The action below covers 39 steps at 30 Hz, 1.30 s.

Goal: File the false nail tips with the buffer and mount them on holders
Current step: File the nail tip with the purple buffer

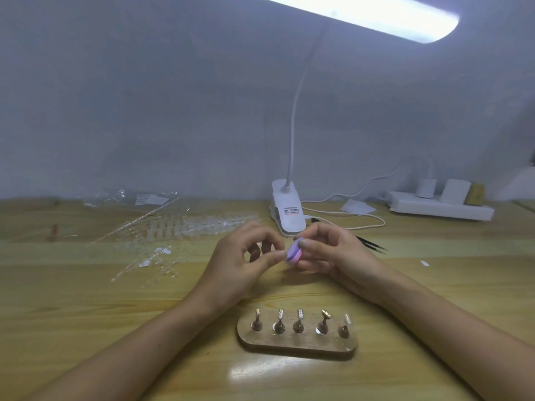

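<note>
Holder stand: an oblong brown wooden base (295, 347) lay by the near edge of the wooden tabletop (86, 314), with five small metal holders (298, 325) upright in a row. What sat on their tops was too small to tell.
Left hand (246, 256): fingers curled, thumb and forefinger pinched against the buffer's left face. Any tip between them was hidden.
Right hand (327, 253): gripped the small purple-and-pink buffer block (294, 250) between thumb and fingers, above mid-tabletop.
Spare tips: rows of clear false nail tips (179, 227) lay blurred toward the left edge.
Tweezers: black tweezers (372, 243) were mostly hidden behind the right hand.
Far edge: a white clip lamp (288, 212) stood there, its head cut off above. A white power strip (440, 209) lay toward the far right corner.
</note>
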Motion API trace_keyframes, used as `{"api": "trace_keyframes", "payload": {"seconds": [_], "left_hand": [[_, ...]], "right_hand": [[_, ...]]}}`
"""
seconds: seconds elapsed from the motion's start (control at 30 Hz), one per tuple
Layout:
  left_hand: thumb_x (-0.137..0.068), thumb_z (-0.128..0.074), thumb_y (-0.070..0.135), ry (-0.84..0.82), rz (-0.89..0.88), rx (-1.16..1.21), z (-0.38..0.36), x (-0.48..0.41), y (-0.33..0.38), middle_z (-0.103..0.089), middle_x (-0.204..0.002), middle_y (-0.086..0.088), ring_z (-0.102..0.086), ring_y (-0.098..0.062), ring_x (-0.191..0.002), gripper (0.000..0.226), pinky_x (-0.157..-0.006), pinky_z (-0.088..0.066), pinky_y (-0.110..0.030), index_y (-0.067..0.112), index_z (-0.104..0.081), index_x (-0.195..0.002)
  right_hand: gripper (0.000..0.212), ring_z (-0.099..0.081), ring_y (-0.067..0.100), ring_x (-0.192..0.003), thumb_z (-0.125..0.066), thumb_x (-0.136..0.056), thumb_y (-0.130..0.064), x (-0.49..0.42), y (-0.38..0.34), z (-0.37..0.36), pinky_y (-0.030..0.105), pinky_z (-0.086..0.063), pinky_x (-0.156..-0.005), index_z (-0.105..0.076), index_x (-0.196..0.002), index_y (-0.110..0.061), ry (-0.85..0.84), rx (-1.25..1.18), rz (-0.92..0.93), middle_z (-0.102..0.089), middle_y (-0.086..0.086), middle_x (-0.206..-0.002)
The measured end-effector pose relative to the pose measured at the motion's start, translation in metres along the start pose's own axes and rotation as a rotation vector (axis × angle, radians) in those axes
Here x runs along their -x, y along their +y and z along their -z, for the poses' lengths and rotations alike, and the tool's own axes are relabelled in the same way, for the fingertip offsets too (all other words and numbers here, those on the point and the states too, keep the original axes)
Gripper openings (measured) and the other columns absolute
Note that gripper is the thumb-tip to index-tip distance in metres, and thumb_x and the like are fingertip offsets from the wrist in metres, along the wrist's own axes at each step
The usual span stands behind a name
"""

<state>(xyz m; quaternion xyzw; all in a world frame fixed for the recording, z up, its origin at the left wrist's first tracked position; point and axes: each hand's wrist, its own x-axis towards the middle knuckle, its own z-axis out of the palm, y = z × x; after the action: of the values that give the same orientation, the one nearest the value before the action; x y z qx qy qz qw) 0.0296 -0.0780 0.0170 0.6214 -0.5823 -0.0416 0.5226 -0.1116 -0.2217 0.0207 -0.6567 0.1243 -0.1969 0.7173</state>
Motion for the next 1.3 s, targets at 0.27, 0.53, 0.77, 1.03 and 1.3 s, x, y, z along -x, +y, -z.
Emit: {"api": "trace_keyframes", "payload": {"seconds": [0.27,0.53,0.77,1.03,1.3], "left_hand": [[-0.083,-0.075,0.012,0.067,0.035,-0.013,0.0014,-0.0006,-0.0035,-0.044,-0.064,0.012,-0.041,-0.004,-0.061,0.018,-0.059,-0.033,-0.016,0.024,-0.065,-0.073],[-0.083,-0.075,0.011,-0.009,-0.012,-0.03,0.0,0.0001,-0.0007,-0.042,-0.062,0.009,-0.04,-0.005,-0.061,0.014,-0.059,-0.032,-0.015,0.02,-0.067,-0.075],[-0.083,-0.075,0.011,-0.005,-0.013,-0.03,-0.0003,-0.0001,-0.0005,-0.043,-0.062,0.011,-0.041,-0.004,-0.061,0.014,-0.059,-0.032,-0.013,0.019,-0.067,-0.074],[-0.082,-0.076,0.019,-0.034,-0.012,-0.017,0.0,-0.0002,0.0001,-0.042,-0.064,0.008,-0.042,-0.006,-0.063,0.011,-0.06,-0.032,-0.013,0.017,-0.068,-0.076],[-0.081,-0.077,0.017,-0.04,0.012,-0.029,0.0006,0.0001,-0.0014,-0.047,-0.076,0.0,-0.048,-0.011,-0.072,0.009,-0.062,-0.034,-0.016,0.02,-0.069,-0.077]], "right_hand": [[0.013,-0.07,0.028,-0.086,-0.065,-0.086,-0.002,0.0009,0.0002,-0.0031,0.031,-0.059,-0.077,-0.057,-0.096,0.003,-0.018,0.025,0.014,-0.066,0.028,-0.099],[0.014,-0.071,0.026,-0.084,-0.066,-0.083,-0.004,0.001,-0.0005,-0.0035,0.032,-0.059,-0.078,-0.058,-0.093,0.002,-0.068,0.036,0.007,-0.068,0.022,-0.094],[0.016,-0.071,0.028,-0.084,-0.068,-0.083,-0.005,0.0003,0.0004,-0.0034,0.033,-0.059,-0.078,-0.059,-0.093,0.002,-0.065,0.046,0.019,-0.069,0.022,-0.095],[0.009,-0.07,0.027,-0.085,-0.064,-0.089,0.0,0.0001,0.002,-0.0012,0.033,-0.06,-0.079,-0.058,-0.096,0.003,0.013,0.029,0.027,-0.067,0.025,-0.098],[0.014,-0.072,0.026,-0.084,-0.067,-0.082,-0.005,-0.0016,0.0024,0.0004,0.034,-0.062,-0.08,-0.06,-0.093,0.0,0.028,-0.034,0.014,-0.069,0.023,-0.097]]}}
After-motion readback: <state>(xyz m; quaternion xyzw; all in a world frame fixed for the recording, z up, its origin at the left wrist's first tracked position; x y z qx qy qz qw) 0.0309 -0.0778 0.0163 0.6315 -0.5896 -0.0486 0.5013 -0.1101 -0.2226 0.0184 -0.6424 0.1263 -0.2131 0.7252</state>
